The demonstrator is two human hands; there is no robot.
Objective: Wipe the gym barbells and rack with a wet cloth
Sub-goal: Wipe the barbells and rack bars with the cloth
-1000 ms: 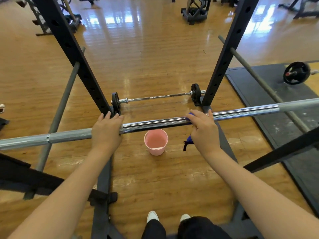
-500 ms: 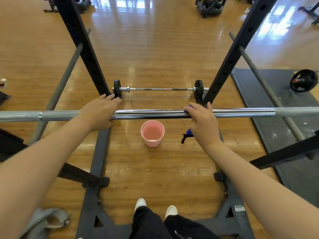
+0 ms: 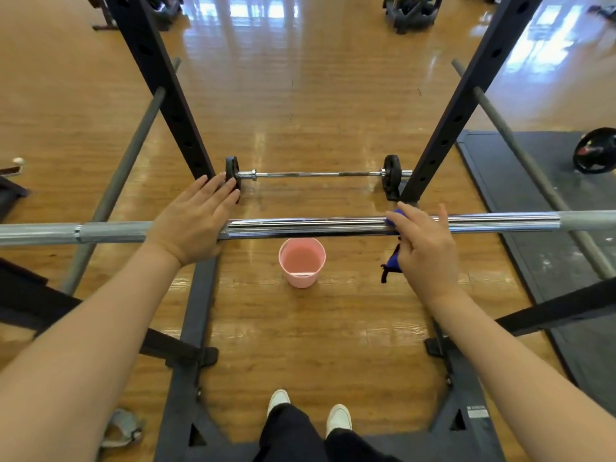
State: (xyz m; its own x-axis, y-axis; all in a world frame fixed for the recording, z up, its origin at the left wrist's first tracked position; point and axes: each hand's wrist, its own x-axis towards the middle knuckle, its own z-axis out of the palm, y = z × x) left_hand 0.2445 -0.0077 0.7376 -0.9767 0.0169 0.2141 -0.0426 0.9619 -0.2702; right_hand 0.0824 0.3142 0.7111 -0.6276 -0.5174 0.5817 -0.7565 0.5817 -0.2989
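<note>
- As I look down, the barbell (image 3: 306, 226) runs left to right across both hands, racked between the black rack uprights (image 3: 466, 95).
- My right hand (image 3: 425, 248) presses a blue cloth (image 3: 393, 258) on the chrome shaft, fingers curled over it.
- My left hand (image 3: 193, 221) rests flat, fingers straight.
- I judge unwiped shaft lies toward the left hand; the right is the wiper.

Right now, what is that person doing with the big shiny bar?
A person is cleaning a barbell that lies across a black rack. Their right hand presses a blue cloth on the shiny middle of the bar, and part of the cloth hangs below it. Their left hand rests on the bar with its fingers straight. A pink bucket stands on the wooden floor below, and a smaller barbell lies beyond it.
</note>
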